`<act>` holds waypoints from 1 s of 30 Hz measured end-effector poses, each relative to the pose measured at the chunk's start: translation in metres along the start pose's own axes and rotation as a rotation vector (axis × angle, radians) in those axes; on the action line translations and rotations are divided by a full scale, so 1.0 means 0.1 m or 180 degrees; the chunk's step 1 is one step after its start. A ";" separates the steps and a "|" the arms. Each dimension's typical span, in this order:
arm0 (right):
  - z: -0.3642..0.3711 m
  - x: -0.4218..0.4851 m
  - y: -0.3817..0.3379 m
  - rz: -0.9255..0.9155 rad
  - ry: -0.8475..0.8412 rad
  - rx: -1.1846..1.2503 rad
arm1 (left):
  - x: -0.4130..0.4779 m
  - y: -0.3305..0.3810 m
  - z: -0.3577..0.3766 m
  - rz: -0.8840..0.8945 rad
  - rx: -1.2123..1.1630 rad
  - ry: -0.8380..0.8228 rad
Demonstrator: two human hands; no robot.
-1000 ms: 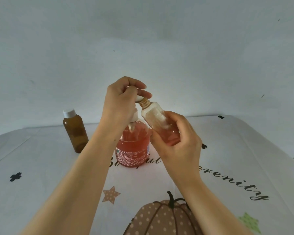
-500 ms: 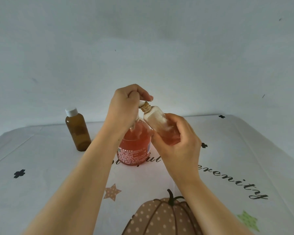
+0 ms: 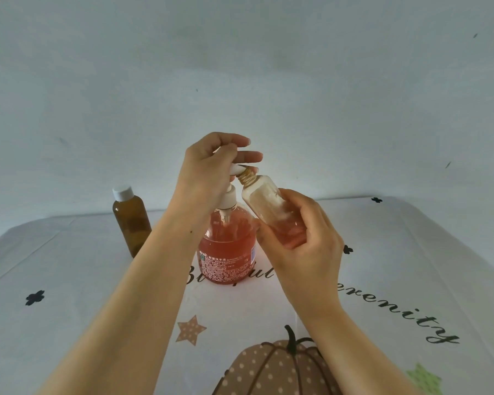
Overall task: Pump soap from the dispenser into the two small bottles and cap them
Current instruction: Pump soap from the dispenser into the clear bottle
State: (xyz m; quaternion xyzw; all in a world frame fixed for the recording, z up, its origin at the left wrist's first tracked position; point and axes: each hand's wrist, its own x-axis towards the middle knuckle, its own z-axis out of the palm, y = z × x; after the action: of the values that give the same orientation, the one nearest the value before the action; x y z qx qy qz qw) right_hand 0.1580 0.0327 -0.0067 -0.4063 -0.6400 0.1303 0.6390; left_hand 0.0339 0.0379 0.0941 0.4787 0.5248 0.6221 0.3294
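A round pink soap dispenser (image 3: pixel 226 252) with a white pump stands at the table's middle. My left hand (image 3: pixel 208 169) rests on top of the pump head, fingers curled over it, and the white nozzle peeks out beneath. My right hand (image 3: pixel 303 238) grips a small clear bottle (image 3: pixel 271 206), tilted, its uncapped threaded neck touching the nozzle. Pink soap lies in the bottle's lower part and pale foam above it. A small brown bottle (image 3: pixel 131 223) with a white cap stands upright to the left.
A white tablecloth (image 3: pixel 69 280) printed with black script, stars and a pumpkin covers the table. A plain pale wall rises close behind. The table's far right corner edge shows at the right.
The pump head went down half a second ago and has come back up with my left hand on it. The clear bottle stays at the nozzle.
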 end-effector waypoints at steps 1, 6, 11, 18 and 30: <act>0.00 0.00 0.00 0.0002 -0.0006 0.0000 | 0.01 -0.01 0.00 -0.0003 0.0002 0.0014; 0.01 -0.01 0.02 0.0027 -0.0030 -0.0064 | 0.00 -0.05 0.03 0.0030 0.0182 -0.0062; 0.01 -0.05 0.06 0.0173 -0.0121 -0.0115 | 0.05 -0.13 0.01 0.0195 0.0835 -0.0184; 0.02 -0.05 0.02 0.0228 -0.0141 -0.0057 | 0.02 -0.08 0.03 0.0345 0.0675 -0.0048; 0.01 -0.04 0.03 0.0138 -0.0152 0.0163 | 0.05 -0.04 0.00 0.0121 0.0099 0.0072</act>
State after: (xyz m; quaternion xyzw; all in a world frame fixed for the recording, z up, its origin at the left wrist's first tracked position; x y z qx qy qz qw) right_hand 0.1576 0.0323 -0.0114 -0.4003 -0.6426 0.1700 0.6308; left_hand 0.0314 0.0436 0.0914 0.4866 0.5289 0.6254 0.3040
